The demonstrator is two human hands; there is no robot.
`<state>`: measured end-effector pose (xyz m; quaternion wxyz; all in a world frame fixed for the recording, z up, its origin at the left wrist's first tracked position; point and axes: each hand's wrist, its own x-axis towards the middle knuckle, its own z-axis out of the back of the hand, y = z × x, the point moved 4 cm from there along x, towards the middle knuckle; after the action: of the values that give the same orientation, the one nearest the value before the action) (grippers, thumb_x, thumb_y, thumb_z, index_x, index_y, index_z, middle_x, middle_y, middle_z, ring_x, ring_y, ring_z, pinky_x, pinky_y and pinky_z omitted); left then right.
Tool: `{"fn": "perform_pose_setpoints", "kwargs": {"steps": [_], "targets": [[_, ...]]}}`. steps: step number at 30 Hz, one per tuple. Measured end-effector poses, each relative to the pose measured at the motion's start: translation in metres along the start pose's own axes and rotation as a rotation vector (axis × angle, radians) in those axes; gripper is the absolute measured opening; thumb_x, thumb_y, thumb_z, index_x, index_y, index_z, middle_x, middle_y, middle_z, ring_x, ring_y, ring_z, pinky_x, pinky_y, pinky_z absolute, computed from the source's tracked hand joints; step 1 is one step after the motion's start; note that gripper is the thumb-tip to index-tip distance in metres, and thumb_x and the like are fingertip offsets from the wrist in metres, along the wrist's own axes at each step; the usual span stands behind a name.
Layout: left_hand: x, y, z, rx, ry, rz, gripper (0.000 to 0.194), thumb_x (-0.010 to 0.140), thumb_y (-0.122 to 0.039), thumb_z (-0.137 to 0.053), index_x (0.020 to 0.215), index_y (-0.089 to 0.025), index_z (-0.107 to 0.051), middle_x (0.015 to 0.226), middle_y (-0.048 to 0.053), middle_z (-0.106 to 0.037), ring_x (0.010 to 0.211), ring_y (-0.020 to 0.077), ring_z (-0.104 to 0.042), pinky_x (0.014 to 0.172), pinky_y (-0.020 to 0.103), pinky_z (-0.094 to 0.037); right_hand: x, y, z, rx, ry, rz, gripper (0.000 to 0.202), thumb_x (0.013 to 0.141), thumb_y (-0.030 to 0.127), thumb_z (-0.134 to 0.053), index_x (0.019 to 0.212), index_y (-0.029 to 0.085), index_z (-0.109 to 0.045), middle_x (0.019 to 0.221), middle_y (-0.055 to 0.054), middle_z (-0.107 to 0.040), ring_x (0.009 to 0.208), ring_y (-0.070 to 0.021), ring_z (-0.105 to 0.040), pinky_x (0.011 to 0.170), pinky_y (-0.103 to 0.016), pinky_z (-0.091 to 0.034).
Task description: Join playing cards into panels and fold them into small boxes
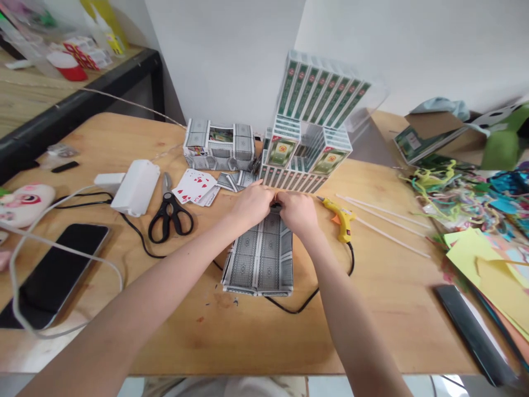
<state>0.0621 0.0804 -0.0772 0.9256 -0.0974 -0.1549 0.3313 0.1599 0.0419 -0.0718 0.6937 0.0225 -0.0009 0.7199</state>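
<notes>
While the card-covered piece (264,256) lay back from the middle of the tabletop's (231,344) near edge, the left hand (257,199) and right hand (296,210) curled partly closed at its far end (their grip couldn't be told).

Smartphone (61,270), one, black, on the desk (256,342), a white cable (11,270) looped across it; behind it, a pink-and-white object (27,207) and, farther right, a white power block (136,187). Well to the smartphone's right: yellow paper sheets (467,256), tangled coloured strands (446,193), one cardboard box (438,128) farther back.
</notes>
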Motion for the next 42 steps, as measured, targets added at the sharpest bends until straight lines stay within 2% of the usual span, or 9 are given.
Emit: {"fn": "perform_pose_setpoints", "kwargs": {"steps": [7,13,15,19,24,28,31,37,42], "targets": [[0.0,-0.001,-0.002,-0.02,-0.018,0.041,0.024,0.078,0.0,-0.049,0.082,-0.012,-0.069,0.088,0.01,-0.073,0.09,0.0207,-0.067,0.106,0.04,-0.04,0.001,0.001,0.0,0.015,-0.001,0.043,0.023,0.075,0.008,-0.047,0.082,0.016,-0.067,0.082,-0.009,-0.07,0.079,-0.021,-0.062,0.062,-0.028,-0.032],[-0.006,0.003,0.003,-0.066,-0.011,0.099,0.019,0.083,-0.01,-0.051,0.084,-0.014,-0.07,0.09,0.01,-0.071,0.087,0.0243,-0.068,0.081,0.037,-0.053,-0.004,-0.004,-0.001,0.06,-0.033,0.001,0.022,0.08,0.011,-0.046,0.083,0.019,-0.066,0.08,-0.007,-0.07,0.076,-0.0202,-0.061,0.059,-0.027,-0.031],[-0.009,0.006,0.01,-0.094,0.004,0.075,0.017,0.083,-0.015,-0.057,0.093,-0.017,-0.07,0.098,0.007,-0.071,0.091,0.0228,-0.067,0.082,0.035,-0.053,-0.007,-0.005,-0.001,0.087,-0.046,-0.011,0.023,0.084,0.013,-0.044,0.084,0.02,-0.067,0.081,-0.007,-0.07,0.076,-0.0202,-0.062,0.059,-0.027,-0.033],[-0.017,0.031,0.029,-0.335,-0.062,0.12,0.032,0.084,-0.025,-0.06,0.116,-0.02,-0.064,0.12,0.005,-0.067,0.11,0.0197,-0.061,0.097,0.033,-0.046,-0.01,-0.008,-0.003,0.164,-0.061,-0.009,0.024,0.088,0.014,-0.045,0.087,0.021,-0.068,0.087,-0.005,-0.072,0.082,-0.0191,-0.065,0.065,-0.026,-0.041],[-0.032,0.068,0.038,-0.501,-0.026,0.38,0.03,0.089,-0.023,-0.05,0.111,-0.018,-0.069,0.111,0.006,-0.072,0.098,0.0194,-0.066,0.089,0.032,-0.049,-0.007,-0.018,-0.005,0.477,-0.101,0.018,0.017,0.084,0.015,-0.057,0.091,0.021,-0.071,0.096,-0.004,-0.074,0.091,-0.0179,-0.067,0.081,-0.028,-0.048],[-0.034,0.066,0.037,-0.463,0.052,0.405,0.027,0.086,-0.025,-0.054,0.106,-0.02,-0.072,0.106,0.005,-0.074,0.095,0.0215,-0.068,0.086,0.032,-0.05,-0.004,-0.016,0.0,0.707,-0.181,0.052,0.021,0.081,0.016,-0.061,0.098,0.023,-0.072,0.104,-0.004,-0.073,0.099,-0.0197,-0.066,0.09,-0.034,-0.049],[-0.033,0.062,0.033,-0.42,0.058,0.424,0.024,0.084,-0.027,-0.057,0.098,-0.021,-0.075,0.099,0.005,-0.076,0.091,0.0228,-0.069,0.082,0.033,-0.05,-0.002,-0.007,0.001,0.774,-0.203,0.07,0.02,0.081,0.012,-0.058,0.09,0.022,-0.074,0.099,-0.005,-0.074,0.095,-0.0192,-0.068,0.089,-0.033,-0.051],[-0.032,0.067,0.019,-0.469,0.006,0.463,0.019,0.08,-0.024,-0.061,0.09,-0.023,-0.077,0.093,0.004,-0.077,0.086,0.0205,-0.069,0.078,0.031,-0.05,0.0,0.003,-0.008,0.779,-0.233,0.008,0.027,0.079,0.007,-0.055,0.081,0.024,-0.076,0.089,-0.003,-0.076,0.086,-0.0186,-0.07,0.081,-0.031,-0.054],[-0.033,0.07,0.016,-0.494,0.023,0.491,0.017,0.079,-0.025,-0.064,0.09,-0.022,-0.077,0.09,0.004,-0.076,0.08,0.0193,-0.069,0.075,0.03,-0.05,-0.001,-0.004,-0.007,0.754,-0.202,-0.029,0.026,0.079,0.008,-0.056,0.086,0.022,-0.076,0.092,-0.004,-0.076,0.087,-0.019,-0.071,0.081,-0.031,-0.054]]}}
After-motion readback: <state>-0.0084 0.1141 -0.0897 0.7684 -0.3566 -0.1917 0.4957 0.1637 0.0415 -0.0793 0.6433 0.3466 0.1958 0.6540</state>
